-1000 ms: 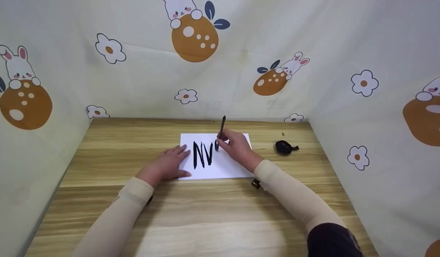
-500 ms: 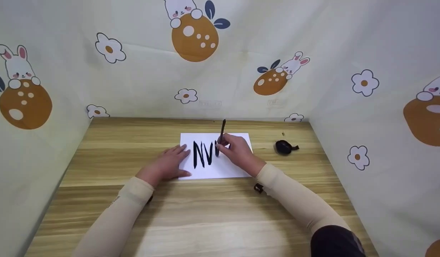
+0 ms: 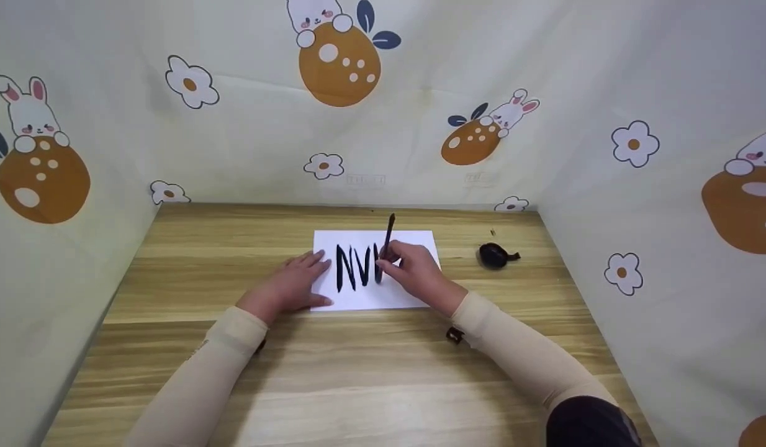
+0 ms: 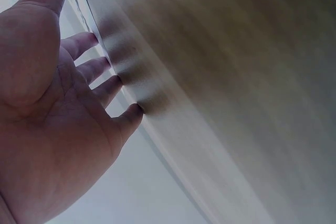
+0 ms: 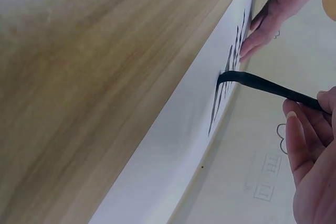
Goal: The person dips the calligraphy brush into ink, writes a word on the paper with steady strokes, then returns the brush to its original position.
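Observation:
A white sheet of paper (image 3: 408,299) lies on the wooden table, marked with bold black strokes (image 3: 340,270) that read as N, V and one more upright line. My right hand (image 3: 418,268) pinches a black ink brush (image 3: 390,233) between thumb and fingers, its handle slanting up. In the right wrist view the bent tip of the brush (image 5: 262,85) presses on the paper at a stroke. My left hand (image 3: 290,287) rests on the paper's left edge with fingers spread; the left wrist view shows its fingertips (image 4: 107,90) down on the sheet.
Right of the paper sits a small black rounded object (image 3: 493,256) with a short tab. The wooden table (image 3: 370,372) meets pale cloth walls (image 3: 252,136) printed with rabbits, oranges and flowers at the back and sides.
My right hand has drawn the brush down the sheet toward me, and the third upright stroke has grown longer. My left hand keeps its place on the paper.

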The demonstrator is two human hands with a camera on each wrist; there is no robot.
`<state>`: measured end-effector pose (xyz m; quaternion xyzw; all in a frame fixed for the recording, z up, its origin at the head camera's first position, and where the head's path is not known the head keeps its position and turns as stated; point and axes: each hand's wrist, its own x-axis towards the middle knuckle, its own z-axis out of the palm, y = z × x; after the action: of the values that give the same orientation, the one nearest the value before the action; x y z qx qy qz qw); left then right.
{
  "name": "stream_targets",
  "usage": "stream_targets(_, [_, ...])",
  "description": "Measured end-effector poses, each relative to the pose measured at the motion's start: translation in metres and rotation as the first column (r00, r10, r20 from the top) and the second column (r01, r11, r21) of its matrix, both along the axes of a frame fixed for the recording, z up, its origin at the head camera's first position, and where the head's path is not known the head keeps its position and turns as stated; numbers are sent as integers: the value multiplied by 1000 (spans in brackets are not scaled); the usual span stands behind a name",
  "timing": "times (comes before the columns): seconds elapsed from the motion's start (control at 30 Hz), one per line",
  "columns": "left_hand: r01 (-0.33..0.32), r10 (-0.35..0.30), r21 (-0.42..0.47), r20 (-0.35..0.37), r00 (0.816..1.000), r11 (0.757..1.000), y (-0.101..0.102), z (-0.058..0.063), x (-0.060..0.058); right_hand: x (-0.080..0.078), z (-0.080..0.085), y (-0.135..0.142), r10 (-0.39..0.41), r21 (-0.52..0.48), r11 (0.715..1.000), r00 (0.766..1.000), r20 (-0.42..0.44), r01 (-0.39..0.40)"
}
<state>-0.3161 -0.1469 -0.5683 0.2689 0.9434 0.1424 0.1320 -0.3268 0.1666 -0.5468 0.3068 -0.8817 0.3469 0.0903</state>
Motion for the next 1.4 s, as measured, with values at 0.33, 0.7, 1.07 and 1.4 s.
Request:
stream_targets(0.33, [2,-2,-7,3,1000,1000,0,-2,0,11,6,3,29,-76,997,1000,-4,-30])
stream_targets(0.7, [9,-9,-13,0,1000,1000,-1,-1,0,8,21,10,-3,-133,991,1000,-23,0])
stream_targets(1.07, [1,-1,-10,14,1000,1000,-1,-1,0,-13,17,12,-128,-141,983,990,-64,118])
stream_targets(1.4, [7,-7,-3,4,1000,1000,-1,0,0,-30,9,9,-166,-113,981,984,-59,159])
